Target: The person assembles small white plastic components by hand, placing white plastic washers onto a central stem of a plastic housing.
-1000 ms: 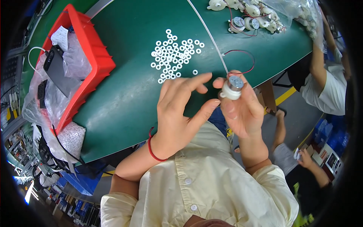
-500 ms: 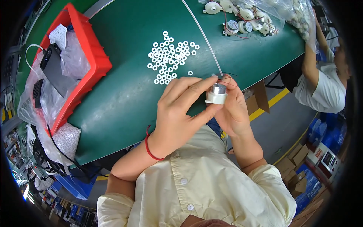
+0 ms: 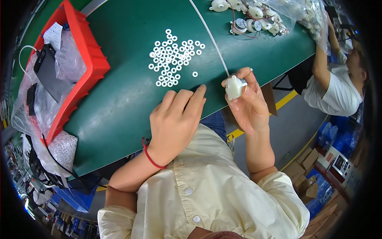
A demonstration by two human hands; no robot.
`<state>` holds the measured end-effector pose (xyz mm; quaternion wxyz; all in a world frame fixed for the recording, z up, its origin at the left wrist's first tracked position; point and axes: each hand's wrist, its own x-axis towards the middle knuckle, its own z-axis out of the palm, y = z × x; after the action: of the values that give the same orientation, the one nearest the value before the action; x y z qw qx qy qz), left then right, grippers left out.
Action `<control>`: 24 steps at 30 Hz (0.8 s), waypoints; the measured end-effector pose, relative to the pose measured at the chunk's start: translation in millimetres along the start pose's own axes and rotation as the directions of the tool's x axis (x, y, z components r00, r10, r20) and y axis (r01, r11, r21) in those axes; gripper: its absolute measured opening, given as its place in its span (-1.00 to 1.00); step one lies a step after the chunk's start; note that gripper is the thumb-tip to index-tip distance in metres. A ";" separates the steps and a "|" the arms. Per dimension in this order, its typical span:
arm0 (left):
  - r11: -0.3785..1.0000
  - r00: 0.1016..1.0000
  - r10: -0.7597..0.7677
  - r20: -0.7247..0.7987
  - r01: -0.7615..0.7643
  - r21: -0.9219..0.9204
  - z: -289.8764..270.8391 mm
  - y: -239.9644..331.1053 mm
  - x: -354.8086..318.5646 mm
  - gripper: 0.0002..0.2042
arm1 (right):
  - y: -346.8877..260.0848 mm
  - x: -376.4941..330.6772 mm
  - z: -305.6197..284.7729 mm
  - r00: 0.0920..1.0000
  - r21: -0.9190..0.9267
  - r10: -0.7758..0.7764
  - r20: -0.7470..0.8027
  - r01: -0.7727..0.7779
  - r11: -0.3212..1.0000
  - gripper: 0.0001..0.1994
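Observation:
My right hand (image 3: 248, 101) grips a small motor with a white plastic housing (image 3: 234, 87) just above the table's near edge. Its white, lobed face is turned up, and a thin dark red wire runs by the fingers. My left hand (image 3: 177, 115) rests at the near edge of the green table (image 3: 119, 115), its index finger stretched out and the others bent. Nothing shows in it, though the palm is hidden. Beyond its fingertips several small white rings (image 3: 171, 55) lie in a loose cluster, with one single ring (image 3: 195, 74) off to the right.
A red bin (image 3: 97, 63) at the left holds plastic bags and a dark device. A bag of white rings (image 3: 63, 147) sits below it. Several wired motors (image 3: 254, 14) lie far right. A thin white strip (image 3: 211, 36) crosses the table. Another person (image 3: 334, 87) is at the right.
My left hand has let go of the motor and moved left and down to the table edge. My right hand has turned the motor, so its white face shows instead of the metal end.

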<state>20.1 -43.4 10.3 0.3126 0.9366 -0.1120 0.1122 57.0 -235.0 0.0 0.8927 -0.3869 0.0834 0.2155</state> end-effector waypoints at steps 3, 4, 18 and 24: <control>0.997 0.998 -0.053 0.029 0.052 0.060 2.5 -2.5 -1.4 -0.73 | -2.7 1.4 5.7 0.998 -0.077 -0.048 -0.050 0.044 0.996 -0.59; 0.996 0.997 -0.074 0.024 0.072 0.057 3.0 -3.3 -0.5 -0.73 | -2.6 2.4 4.6 0.998 -0.082 -0.045 -0.050 0.040 0.996 -0.59; 0.986 0.986 -0.166 -0.005 0.165 -0.038 5.5 -12.5 8.2 -0.68 | 4.9 28.2 23.4 0.976 -0.685 -0.218 0.012 0.167 0.709 -0.69; 0.996 0.995 -0.072 0.067 0.068 0.057 6.1 -15.0 -2.0 -0.61 | 2.8 25.0 17.3 0.979 -0.712 -0.199 0.052 0.176 0.680 -0.67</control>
<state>23.2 -35.2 -3.4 0.2865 0.9514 -0.0866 0.0719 77.8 -212.7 2.2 0.6893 -0.7114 -0.0334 0.1328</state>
